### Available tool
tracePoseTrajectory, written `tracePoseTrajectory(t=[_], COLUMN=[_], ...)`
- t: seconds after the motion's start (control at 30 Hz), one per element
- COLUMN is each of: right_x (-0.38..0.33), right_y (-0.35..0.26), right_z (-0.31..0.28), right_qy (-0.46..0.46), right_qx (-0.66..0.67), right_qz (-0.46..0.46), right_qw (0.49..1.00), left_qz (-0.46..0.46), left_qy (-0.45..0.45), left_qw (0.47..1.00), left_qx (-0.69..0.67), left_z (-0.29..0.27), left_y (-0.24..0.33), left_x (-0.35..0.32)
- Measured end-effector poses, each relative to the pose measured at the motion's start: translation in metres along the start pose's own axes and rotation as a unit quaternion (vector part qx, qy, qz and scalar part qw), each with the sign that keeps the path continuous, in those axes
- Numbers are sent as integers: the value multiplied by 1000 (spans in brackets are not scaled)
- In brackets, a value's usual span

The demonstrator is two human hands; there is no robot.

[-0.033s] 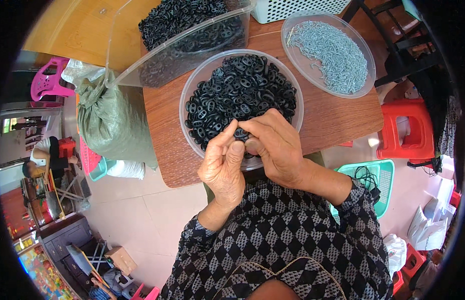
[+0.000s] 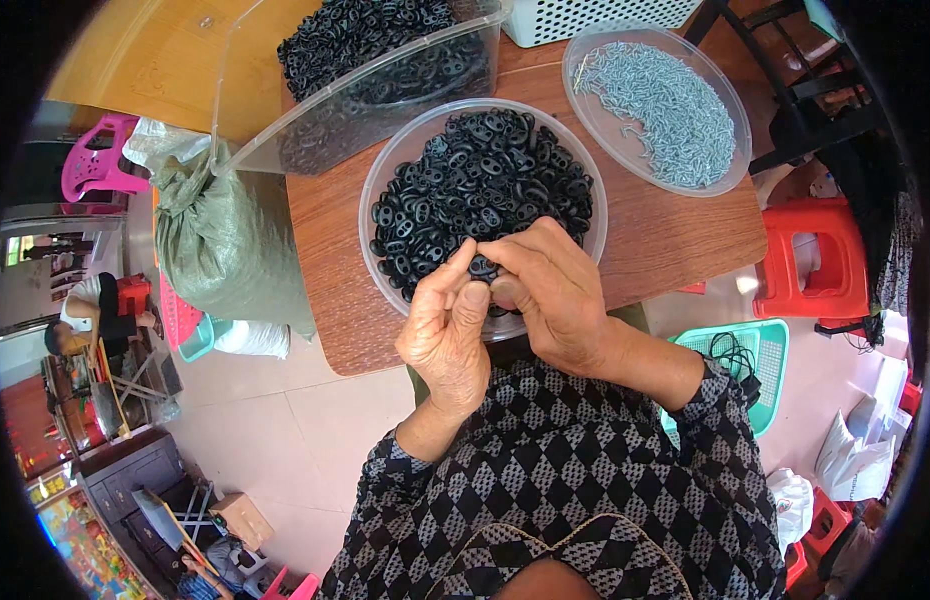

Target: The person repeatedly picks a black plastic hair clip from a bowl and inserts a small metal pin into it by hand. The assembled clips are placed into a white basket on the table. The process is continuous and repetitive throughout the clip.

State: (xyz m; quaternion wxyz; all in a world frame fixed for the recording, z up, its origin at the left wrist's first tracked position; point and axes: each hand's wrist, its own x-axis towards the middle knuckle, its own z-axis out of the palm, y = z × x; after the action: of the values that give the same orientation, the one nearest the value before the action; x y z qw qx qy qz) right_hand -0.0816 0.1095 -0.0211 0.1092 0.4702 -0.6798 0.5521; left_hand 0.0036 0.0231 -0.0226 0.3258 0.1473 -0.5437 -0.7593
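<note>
Piece [image 2: 482,267]: black, smooth, rounded, holed; pinched at fingertips of left hand [image 2: 445,345] and right hand [image 2: 553,290], thumbs on near side. Position: over clear round tub [image 2: 369,215] heaped with similar pieces [image 2: 475,185], near edge of wood-grain worktop [image 2: 675,235]. Translucent dish [image 2: 607,132], slim silvery screws [image 2: 675,105]: far right corner.

Pinched a small black two-holed piece [image 2: 482,267] between the left hand [image 2: 441,345] and the right hand [image 2: 553,298], above the near side of a clear round tub [image 2: 600,215] full of black pieces [image 2: 485,180]. Had this tub on a brown wooden desk [image 2: 675,240], with a clear box [image 2: 260,155] of similar pieces [image 2: 375,40] beyond it to the left and a clear dish [image 2: 610,132] of silvery screws [image 2: 675,110] to the right. Wore a black and grey diamond-patterned top [image 2: 575,440].
</note>
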Motion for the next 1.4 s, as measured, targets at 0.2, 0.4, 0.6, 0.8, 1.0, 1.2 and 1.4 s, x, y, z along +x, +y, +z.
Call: tracePoseTrajectory(t=[0.2,0.4,0.6,0.8,1.0,1.2,1.4], right_x=[0,-1,2,3,1,3,4], right_y=[0,0,-1,-4,-2,0,-2], right_z=[1,3,-2,-5,-5,-9,-7], right_qy=[3,1,-19,-26,-20,-34,-12], right_qx=[-2,-6,21,36,45,77,134], right_qz=[-3,-10,23,72,89,96,154], right_qw=[1000,1000,999,996,995,992,979], left_qz=[10,40,21,-7,-24,-14,-13], left_qy=[3,31,17,2,-10,-17,-16], left_qw=[1000,998,999,1000,999,996,995], left_qx=[23,44,25,25,43,84,96], left_z=[-1,1,3,1,-1,-2,-3], left_y=[-2,-8,-2,3,4,6,3], left_x=[1,0,3,5,6,7,3])
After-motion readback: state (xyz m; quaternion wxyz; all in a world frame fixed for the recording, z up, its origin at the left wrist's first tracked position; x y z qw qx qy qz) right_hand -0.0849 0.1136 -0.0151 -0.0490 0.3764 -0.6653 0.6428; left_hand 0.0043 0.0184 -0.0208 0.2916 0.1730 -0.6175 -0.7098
